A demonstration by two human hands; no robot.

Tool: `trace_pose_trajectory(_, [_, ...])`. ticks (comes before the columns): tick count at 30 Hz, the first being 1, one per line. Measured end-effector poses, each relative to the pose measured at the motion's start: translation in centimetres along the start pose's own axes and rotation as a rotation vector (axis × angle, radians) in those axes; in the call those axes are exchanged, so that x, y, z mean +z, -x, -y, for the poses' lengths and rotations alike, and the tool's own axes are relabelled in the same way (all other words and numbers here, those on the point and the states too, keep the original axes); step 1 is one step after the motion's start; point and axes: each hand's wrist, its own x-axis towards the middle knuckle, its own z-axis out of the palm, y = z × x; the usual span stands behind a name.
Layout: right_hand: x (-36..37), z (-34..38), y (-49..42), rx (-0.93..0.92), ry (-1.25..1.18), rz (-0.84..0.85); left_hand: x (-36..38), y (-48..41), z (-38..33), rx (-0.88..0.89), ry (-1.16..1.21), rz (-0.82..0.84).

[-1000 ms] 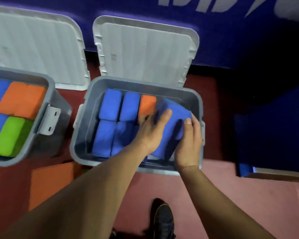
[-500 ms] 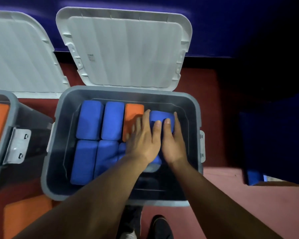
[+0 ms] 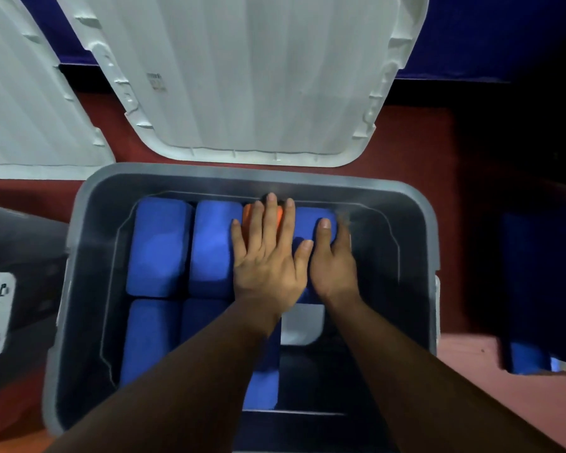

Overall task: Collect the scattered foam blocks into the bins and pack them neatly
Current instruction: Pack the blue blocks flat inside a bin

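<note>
- left hand (image 3: 268, 263) lies flat, fingers straight, pressing on the orange block (image 3: 247, 212) in the bin (image 3: 242, 178)
- right hand (image 3: 334, 269) just beside it on a blue block (image 3: 307, 223); fingers blurry, can't tell if it's gripping
- more blue blocks (image 3: 159, 246) packed left of the left hand

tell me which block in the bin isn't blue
The orange block, third from the left in the back row, mostly under the left hand; every other block visible there is blue.
</note>
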Motion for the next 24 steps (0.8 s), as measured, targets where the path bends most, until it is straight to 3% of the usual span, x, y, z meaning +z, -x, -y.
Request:
trace_pose_trajectory(10, [0.3,-0.4,-0.6,0.003,0.054,-0.022,0.2,0.2,0.3,0.037,-0.017,-0.017])
trace_pose_trajectory(13, [-0.2,0.6,0.9,-0.001,0.149,-0.127,-1.0,1.3,0.8,0.035,-0.012,-0.043])
trace_pose_trajectory(17, [-0.9,1.9,4.3,-0.201,0.215,-0.275,-3.3,3.5,2.0,0.049,0.021,-0.138])
trace_pose_trajectory(24, [0.6,2.1,13.7,-0.532,0.178,-0.033,-8.9,10.5,4.1,-0.186,0.21,-0.308])
